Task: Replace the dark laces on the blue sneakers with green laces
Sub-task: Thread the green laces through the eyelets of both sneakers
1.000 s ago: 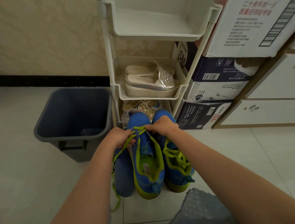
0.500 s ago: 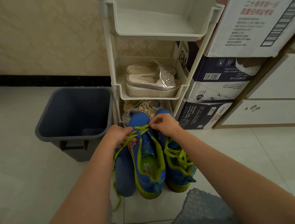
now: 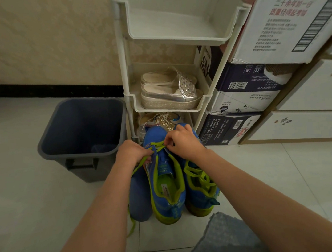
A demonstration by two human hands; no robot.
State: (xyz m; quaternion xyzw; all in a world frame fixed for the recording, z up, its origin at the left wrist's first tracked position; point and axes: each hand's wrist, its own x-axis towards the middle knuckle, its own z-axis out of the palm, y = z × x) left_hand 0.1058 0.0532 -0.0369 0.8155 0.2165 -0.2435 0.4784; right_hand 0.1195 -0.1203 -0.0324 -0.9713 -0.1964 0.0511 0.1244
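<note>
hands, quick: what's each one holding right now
Left hand: grips the green lace at the side of the blue sneaker.
Right hand: pinches the same green lace near the front eyelets.

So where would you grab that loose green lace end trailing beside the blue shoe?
Pinch the green lace near its free tip, low by the floor, coming from the left. That tail hangs slack beside the sneaker, and the left hand holds the stretch above it.
</note>
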